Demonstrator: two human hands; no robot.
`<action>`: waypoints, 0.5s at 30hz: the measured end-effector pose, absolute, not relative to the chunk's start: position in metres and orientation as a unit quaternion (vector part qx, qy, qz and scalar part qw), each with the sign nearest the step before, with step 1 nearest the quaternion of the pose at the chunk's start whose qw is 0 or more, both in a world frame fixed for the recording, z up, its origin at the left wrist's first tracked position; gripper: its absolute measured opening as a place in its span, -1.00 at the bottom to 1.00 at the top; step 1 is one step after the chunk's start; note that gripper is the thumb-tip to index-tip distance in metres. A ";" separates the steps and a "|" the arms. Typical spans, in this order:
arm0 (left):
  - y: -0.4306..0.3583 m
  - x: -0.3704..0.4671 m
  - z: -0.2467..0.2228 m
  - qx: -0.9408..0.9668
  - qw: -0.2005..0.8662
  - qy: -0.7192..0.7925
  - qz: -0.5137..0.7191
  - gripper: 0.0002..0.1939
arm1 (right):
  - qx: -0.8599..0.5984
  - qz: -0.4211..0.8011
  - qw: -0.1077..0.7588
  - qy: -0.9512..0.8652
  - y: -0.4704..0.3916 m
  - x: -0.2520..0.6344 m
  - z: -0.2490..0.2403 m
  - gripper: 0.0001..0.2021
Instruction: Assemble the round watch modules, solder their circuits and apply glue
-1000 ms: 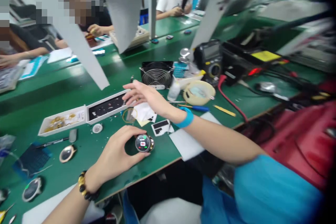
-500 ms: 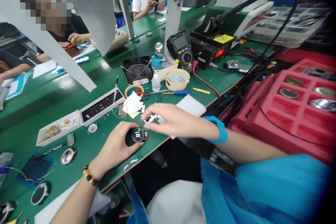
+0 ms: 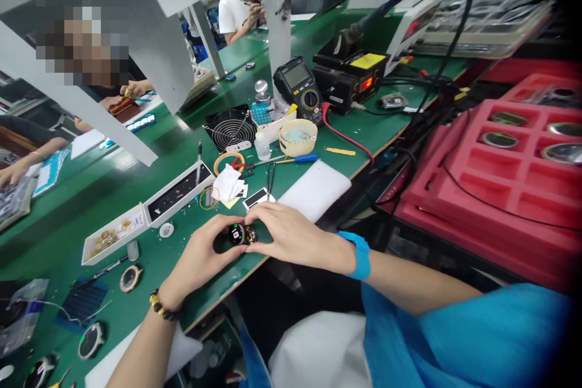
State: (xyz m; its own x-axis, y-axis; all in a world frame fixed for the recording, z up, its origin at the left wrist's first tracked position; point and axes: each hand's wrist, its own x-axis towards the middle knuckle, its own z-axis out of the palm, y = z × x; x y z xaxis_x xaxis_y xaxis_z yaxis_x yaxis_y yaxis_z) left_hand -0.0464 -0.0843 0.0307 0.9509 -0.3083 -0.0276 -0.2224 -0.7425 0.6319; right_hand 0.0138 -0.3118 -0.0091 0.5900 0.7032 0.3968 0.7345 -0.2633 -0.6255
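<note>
A small round watch module [image 3: 237,233] with a lit display sits between my hands, close to the front edge of the green table [image 3: 182,251]. My left hand [image 3: 204,248] curves round its left side, thumb and fingers on the rim. From the right, my right hand [image 3: 284,233] grips its other side, where small gold and dark parts show. Just behind the hands lie a black-and-white card [image 3: 257,199], tweezers [image 3: 270,179] and crumpled white paper [image 3: 226,183].
A white parts tray [image 3: 113,236], a fan [image 3: 231,128], a multimeter [image 3: 300,88] and a soldering station [image 3: 348,82] stand behind. Red foam trays [image 3: 491,194] are at right. Watch cases [image 3: 91,339] lie at left. Other people sit across the table.
My right hand has come down onto the right side of the watch module and closed on it. My left hand still holds the left side. The camera view has shifted slightly.
</note>
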 end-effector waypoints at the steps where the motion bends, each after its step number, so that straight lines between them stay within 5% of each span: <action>1: -0.084 -0.046 0.031 0.931 0.331 -0.142 -0.068 -0.59 | -0.794 -0.013 0.407 -0.450 -0.311 0.015 -0.010 -0.58; 15: -0.083 -0.053 0.044 0.961 0.207 -0.166 -0.075 -0.62 | -0.798 0.014 0.401 -0.449 -0.311 0.020 -0.014 -0.64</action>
State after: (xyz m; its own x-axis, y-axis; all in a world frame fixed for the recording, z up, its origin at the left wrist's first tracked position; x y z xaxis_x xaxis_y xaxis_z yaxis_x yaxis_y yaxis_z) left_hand -0.0531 -0.0832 0.0437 0.9335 -0.3503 -0.0762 -0.2878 -0.8589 0.4236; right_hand 0.0200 -0.3112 -0.0135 0.5958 0.7289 0.3372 0.7057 -0.2747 -0.6531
